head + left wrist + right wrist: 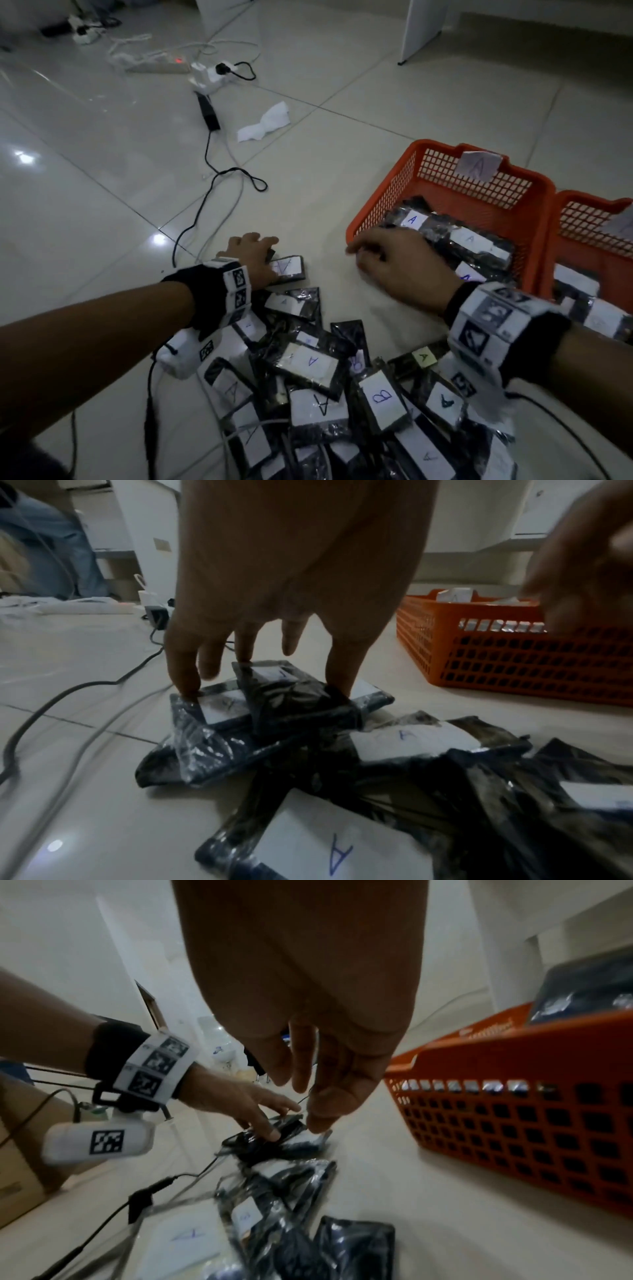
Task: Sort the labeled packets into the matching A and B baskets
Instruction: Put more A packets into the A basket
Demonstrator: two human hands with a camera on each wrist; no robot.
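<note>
The floor (102,164) is pale tile, and on its near part lies the pile (318,377) of dark packets with white labels, most of them reading A and at least one B. To the right stands basket A (376,209), orange, with a paper A tag on its far wall and several A packets already inside; basket B (582,202) touches it on the right and is only partly seen. The left hand (255,255) is at the far edge of the pile, fingers spread downward, with the thumb and a fingertip (185,685) pressing on two small stacked packets (274,696); the grip looks not yet closed around them. The right hand (394,263) hovers between the pile and basket A, fingers loosely bent and holding nothing. The step seems to be picking the next packet. To do it well, I think the left hand should take only one packet, pinch it by the edges because the plastic wrap looks slippery, and read the label before moving, since the upper label is hard to read here.
</note>
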